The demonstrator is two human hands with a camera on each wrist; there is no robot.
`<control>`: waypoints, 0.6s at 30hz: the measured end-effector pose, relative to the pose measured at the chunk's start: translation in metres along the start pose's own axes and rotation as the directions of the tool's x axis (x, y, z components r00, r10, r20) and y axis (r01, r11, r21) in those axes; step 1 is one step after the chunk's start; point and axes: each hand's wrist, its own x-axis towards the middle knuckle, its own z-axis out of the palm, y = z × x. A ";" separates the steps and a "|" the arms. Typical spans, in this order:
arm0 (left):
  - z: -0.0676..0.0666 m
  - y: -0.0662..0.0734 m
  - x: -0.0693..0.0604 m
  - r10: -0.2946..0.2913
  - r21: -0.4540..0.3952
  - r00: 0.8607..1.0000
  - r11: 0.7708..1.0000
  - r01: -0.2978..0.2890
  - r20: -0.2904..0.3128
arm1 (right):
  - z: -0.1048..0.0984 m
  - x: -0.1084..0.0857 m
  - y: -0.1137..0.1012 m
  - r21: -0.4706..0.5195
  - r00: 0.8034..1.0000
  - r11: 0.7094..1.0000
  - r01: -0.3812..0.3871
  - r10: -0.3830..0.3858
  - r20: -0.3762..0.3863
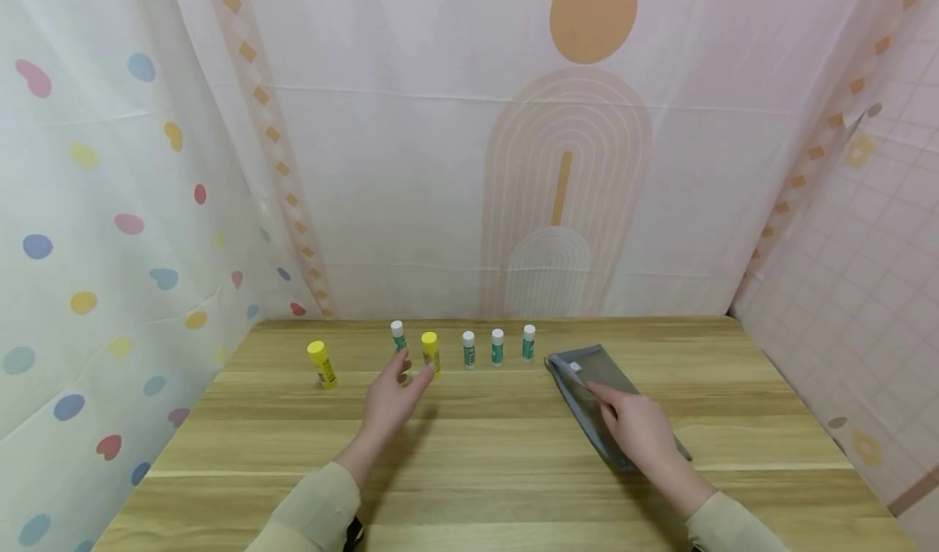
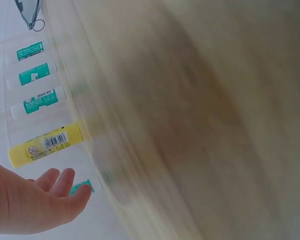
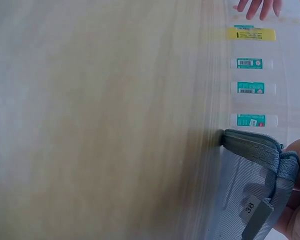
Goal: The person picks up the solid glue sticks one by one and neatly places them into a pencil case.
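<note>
My left hand [image 1: 390, 397] reaches over the table beside a yellow glue stick [image 1: 429, 342]. Its fingers are spread and relaxed, with nothing gripped. Partly hidden behind those fingers stands a green-and-white glue stick [image 1: 398, 331]. In the left wrist view, the yellow glue stick [image 2: 46, 145] is upright just past the hand [image 2: 35, 200]. On the right, my right hand [image 1: 640, 428] pinches the upper edge of a grey mesh zipper pouch [image 1: 616, 377], which lies slantwise on the table. The right wrist view shows the pouch's zipped edge [image 3: 252, 145] and a "38" tag.
To the right of the middle yellow stick, more green-and-white glue sticks [image 1: 497, 348] stand in a row. Another yellow glue stick [image 1: 321, 364] stands at the left. Patterned cloth [image 1: 396, 169] hangs behind the wooden table [image 1: 477, 470] and along both sides.
</note>
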 end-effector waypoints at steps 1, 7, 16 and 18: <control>0.000 0.000 0.001 -0.006 -0.007 1.000 1.000 0.006 -0.004 | 0.000 0.000 0.000 0.002 1.000 1.000 -0.002 0.002 0.003; 0.002 0.003 0.006 -0.076 -0.105 0.997 0.992 0.075 -0.009 | 0.000 -0.001 0.000 0.012 1.000 1.000 -0.014 0.014 0.010; 0.008 0.002 0.017 -0.109 -0.228 0.994 0.968 0.101 -0.021 | 0.000 -0.001 -0.001 0.028 1.000 0.999 -0.015 0.015 -0.003; 0.010 0.002 0.020 -0.111 -0.246 0.993 0.964 0.100 -0.032 | -0.001 -0.001 -0.001 0.030 1.000 0.999 -0.013 0.013 0.000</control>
